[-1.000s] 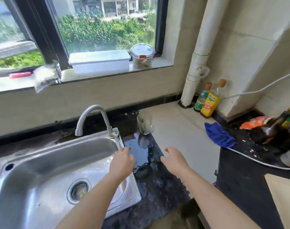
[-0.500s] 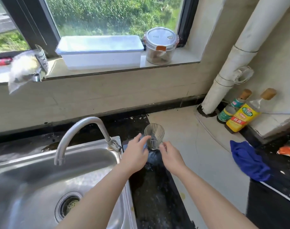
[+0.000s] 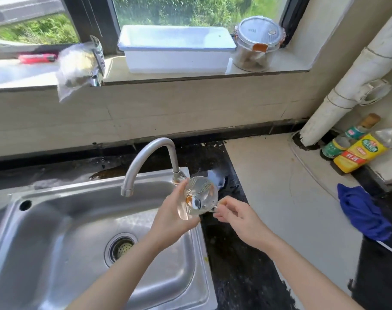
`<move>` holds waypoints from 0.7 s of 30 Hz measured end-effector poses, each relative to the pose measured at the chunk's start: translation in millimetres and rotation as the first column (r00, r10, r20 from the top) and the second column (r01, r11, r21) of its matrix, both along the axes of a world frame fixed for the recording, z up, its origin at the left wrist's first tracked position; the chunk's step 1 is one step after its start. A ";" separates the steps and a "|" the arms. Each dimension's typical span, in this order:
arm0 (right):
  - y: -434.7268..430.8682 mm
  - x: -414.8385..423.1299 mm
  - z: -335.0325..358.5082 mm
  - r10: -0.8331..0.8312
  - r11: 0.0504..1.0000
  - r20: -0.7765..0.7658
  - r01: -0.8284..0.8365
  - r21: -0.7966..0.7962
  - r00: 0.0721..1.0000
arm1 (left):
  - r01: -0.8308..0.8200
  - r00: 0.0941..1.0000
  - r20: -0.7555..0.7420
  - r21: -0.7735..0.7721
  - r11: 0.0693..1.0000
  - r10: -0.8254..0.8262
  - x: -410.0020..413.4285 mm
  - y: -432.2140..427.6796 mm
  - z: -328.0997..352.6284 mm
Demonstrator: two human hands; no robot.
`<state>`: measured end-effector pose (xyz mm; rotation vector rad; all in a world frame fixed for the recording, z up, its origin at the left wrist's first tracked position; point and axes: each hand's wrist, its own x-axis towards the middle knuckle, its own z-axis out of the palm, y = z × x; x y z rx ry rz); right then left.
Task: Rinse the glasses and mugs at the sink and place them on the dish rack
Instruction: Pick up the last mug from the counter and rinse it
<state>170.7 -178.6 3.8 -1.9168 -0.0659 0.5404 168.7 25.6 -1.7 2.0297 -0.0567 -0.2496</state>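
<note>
Near the middle of the frame we see a ribbed glass mug (image 3: 201,195) held in the air over the right rim of the steel sink (image 3: 45,242), just below and right of the faucet's (image 3: 150,146) base. The mug is tipped over, its thick bottom turned toward the camera. The left hand (image 3: 171,218) comes up from the lower centre and wraps the mug's body, fingers curled behind the glass and showing through it. The right hand (image 3: 242,220) reaches in from the lower right, its fingers bent close together. Its fingertips (image 3: 219,214) meet the small handle on the mug's right side in what looks to us like a pinch. No water runs from the spout.

At the right edge a blue cloth (image 3: 362,213) lies crumpled on the pale counter. Above it two sauce bottles (image 3: 360,153) stand beside a white pipe (image 3: 356,70). On the windowsill along the top we see a white lidded box (image 3: 174,52), a clear jar (image 3: 255,48) just right of it, and a plastic bag (image 3: 78,66) to the left.
</note>
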 end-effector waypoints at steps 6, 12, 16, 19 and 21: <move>63.2 1.9 -9.5 0.129 0.992 -0.103 -0.129 0.002 0.986 | -0.134 0.990 -0.026 0.039 0.990 0.135 -24.5 63.3 -13.4; 109.7 52.2 -17.0 -0.145 0.890 0.196 0.215 -0.403 0.970 | -0.188 0.976 -0.080 0.143 0.972 0.201 -37.4 104.3 -43.1; 126.0 82.6 -37.2 0.009 0.775 0.173 0.103 -0.623 0.985 | -0.246 0.960 -0.104 0.129 0.961 0.260 -40.8 115.8 -51.1; 129.5 90.0 -46.1 0.046 0.633 0.254 0.168 -0.756 0.966 | -0.280 0.948 -0.122 0.124 0.952 0.294 -41.3 120.8 -52.8; 128.2 90.4 -47.8 0.085 0.580 0.269 0.172 -0.796 0.959 | -0.294 0.940 -0.146 0.106 0.950 0.307 -40.6 122.8 -52.6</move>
